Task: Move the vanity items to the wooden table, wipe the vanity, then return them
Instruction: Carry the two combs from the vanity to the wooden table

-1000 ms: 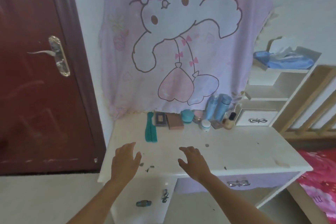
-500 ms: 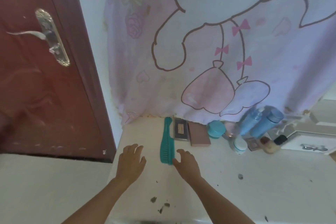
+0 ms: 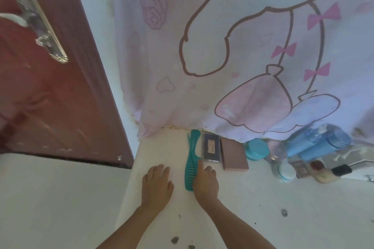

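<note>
A teal comb (image 3: 191, 155) lies lengthwise on the white vanity top (image 3: 253, 204). My right hand (image 3: 205, 183) reaches it from the right, its fingers touching the comb's right edge. My left hand (image 3: 156, 183) hovers flat just left of the comb, holding nothing. Right of the comb lie a dark flat palette (image 3: 211, 150) and a brown flat case (image 3: 233, 154). Further right stand a teal jar (image 3: 256, 148), a clear jar (image 3: 277, 150), two blue bottles (image 3: 319, 144), a small white jar (image 3: 285, 173) and a foundation bottle (image 3: 327, 173).
A pink cartoon cloth (image 3: 232, 56) hangs over the mirror behind the items. A dark red door (image 3: 46, 79) with a silver handle (image 3: 34, 20) stands to the left. Small bits of dirt (image 3: 175, 239) dot the vanity top near its front.
The view has moved closer to the vanity's back left. Both hands have advanced toward the comb, and my right hand now touches its right edge.
</note>
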A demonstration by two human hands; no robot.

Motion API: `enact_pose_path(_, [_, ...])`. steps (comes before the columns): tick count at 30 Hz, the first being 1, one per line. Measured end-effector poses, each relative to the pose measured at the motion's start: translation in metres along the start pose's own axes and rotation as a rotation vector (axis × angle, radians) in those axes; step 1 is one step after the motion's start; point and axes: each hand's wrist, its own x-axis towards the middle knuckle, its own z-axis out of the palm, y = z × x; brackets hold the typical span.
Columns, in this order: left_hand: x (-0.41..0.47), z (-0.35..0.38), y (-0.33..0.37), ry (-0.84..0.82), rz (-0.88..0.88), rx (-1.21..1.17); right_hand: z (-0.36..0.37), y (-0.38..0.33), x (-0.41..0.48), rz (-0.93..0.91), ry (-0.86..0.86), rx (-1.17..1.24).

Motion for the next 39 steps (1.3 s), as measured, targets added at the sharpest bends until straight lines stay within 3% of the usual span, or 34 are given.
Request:
enact_pose_path(10, [0.019, -0.007, 0.061, 0.142, -0.076, 0.021, -0.033, 0.035, 0.014, -0.103, -0.036, 0.152])
enact_pose_path(13, [0.025, -0.005, 0.084, 0.078, -0.136, -0.04, -0.048, 0.054, 0.016, -0.127, -0.01, 0.191])
enact_pose_path(17, [0.03, 0.0, 0.099, 0.117, -0.242, -0.071, -0.058, 0.073, 0.011, -0.158, 0.015, 0.217])
enact_pose_path(24, [0.038, 0.004, 0.101, 0.169, -0.334, -0.209, -0.062, 0.083, 0.006, -0.182, 0.023, 0.223])
enact_pose_path(30, [0.028, -0.003, 0.09, 0.274, -0.342, -0.512, -0.065, 0.075, 0.007, -0.224, 0.003, 0.205])
enact_pose_path(39, [-0.018, -0.022, 0.044, 0.515, -0.457, -0.549, -0.057, 0.021, 0.003, -0.446, -0.1, 0.077])
